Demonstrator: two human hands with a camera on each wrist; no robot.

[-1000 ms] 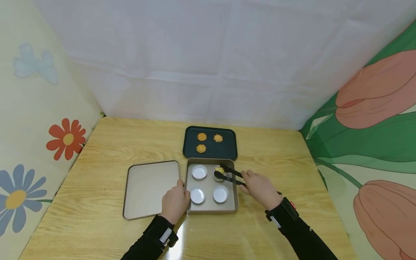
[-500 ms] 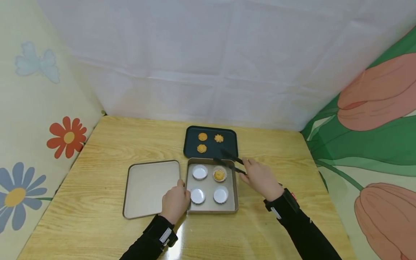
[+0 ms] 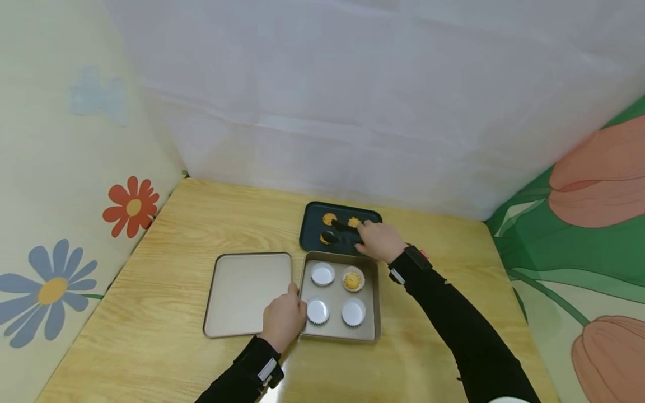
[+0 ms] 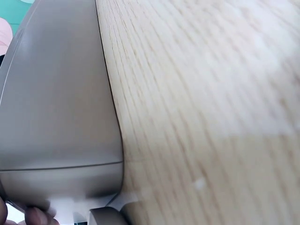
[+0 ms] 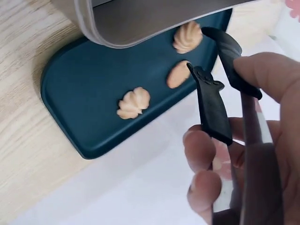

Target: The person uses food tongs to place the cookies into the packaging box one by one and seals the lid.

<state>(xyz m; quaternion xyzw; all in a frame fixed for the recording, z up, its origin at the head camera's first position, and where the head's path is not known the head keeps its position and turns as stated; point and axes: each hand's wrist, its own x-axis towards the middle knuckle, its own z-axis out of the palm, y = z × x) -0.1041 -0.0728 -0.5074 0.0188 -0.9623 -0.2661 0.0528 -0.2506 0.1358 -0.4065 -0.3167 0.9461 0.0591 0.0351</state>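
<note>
Wood-grain table (image 3: 227,224), white cloth (image 3: 353,112) behind, flower-painted walls (image 3: 30,168) both sides. Right hand (image 3: 381,242) is grasping black tongs (image 5: 213,105), tips apart, over the dark tray (image 5: 79,93). Tongs' long axis runs leftward from that hand, roughly along the tray's long side. Swirl cookie (image 5: 186,40) sits at the tips, to the hand's left; can't tell if they touch it. Round cookie (image 3: 329,218) is just past the tips, farther from the person; star cookie (image 5: 133,103) is close off the hand's far side. Right hand is nearer to all three. Left hand (image 3: 283,319) grips the square pan (image 3: 339,334) by its left wall. Pan is right of that hand, four white cups (image 3: 354,312) inside; the far-right one holds a cookie (image 3: 352,281). Flat tray (image 3: 247,294) lies to its left.
</note>
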